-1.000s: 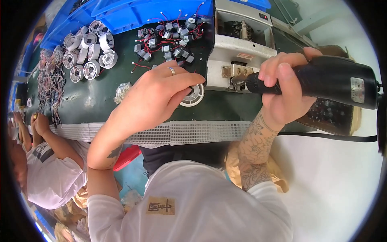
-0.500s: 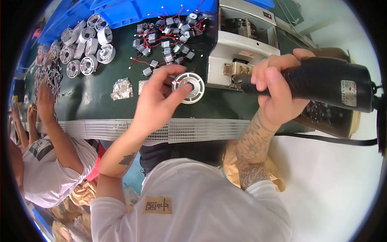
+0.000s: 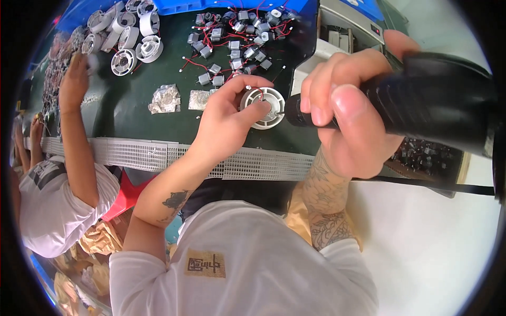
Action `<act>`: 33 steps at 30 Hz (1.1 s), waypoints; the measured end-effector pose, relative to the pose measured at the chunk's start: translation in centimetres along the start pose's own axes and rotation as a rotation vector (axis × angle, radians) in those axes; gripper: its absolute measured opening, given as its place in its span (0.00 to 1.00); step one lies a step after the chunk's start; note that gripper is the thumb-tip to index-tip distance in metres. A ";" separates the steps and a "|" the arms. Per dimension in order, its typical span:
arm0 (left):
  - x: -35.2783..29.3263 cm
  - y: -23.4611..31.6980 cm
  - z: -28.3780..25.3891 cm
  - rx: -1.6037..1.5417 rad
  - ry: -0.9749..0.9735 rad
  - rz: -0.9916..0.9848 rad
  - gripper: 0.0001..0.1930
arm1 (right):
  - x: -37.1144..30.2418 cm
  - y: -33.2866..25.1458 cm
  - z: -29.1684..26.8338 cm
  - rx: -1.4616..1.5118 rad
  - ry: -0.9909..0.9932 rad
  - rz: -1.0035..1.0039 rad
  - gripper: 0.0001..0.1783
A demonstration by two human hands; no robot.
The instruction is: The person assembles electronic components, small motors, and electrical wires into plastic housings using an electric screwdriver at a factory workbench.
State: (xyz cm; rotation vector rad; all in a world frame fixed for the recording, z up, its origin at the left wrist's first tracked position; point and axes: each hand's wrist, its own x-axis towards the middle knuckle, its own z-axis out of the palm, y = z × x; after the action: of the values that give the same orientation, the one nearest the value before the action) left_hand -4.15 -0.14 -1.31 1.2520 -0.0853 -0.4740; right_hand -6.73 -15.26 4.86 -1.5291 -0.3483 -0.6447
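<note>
A round white plastic housing (image 3: 272, 97) with spokes and red wires inside is held in my left hand (image 3: 224, 120). My thumb presses into its middle while the fingers curl behind its far-left rim. Wrapped around a black electric screwdriver (image 3: 429, 102), my right hand (image 3: 352, 118) holds it almost level, nose pointing left. The driver's thin bit meets the right part of the housing; whether a screw sits there is too small to tell.
Small grey motors (image 3: 234, 53) with red wires lie beyond my left hand. Several white housings (image 3: 124, 62) are grouped farther left, near crumpled foil (image 3: 165, 99). A pale machine (image 3: 329, 39) stands behind the screwdriver; a box of small dark parts (image 3: 427, 160) is right. A co-worker's arm (image 3: 76, 121) reaches in at left.
The screwdriver has swung left and closer, from beside the machine to the housing. My left hand has shifted slightly right with the housing. The view has moved somewhat too.
</note>
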 end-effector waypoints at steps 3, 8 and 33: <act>-0.1 0.1 0.1 0.010 0.012 0.009 0.14 | 0.8 0.7 0.5 0.010 -0.032 -0.010 0.31; 0.0 -0.3 -0.1 -0.020 -0.007 -0.012 0.14 | 1.1 1.3 0.6 0.019 -0.075 -0.022 0.32; -0.4 0.4 -1.4 0.939 -0.021 0.756 0.32 | 2.6 -1.1 -4.2 0.430 -0.011 -0.129 0.29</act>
State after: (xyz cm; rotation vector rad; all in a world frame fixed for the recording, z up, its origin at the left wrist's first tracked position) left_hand -3.93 1.37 -1.32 1.9817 -0.8433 0.2686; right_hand -6.13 -19.75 7.13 -1.1059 -0.5593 -0.6153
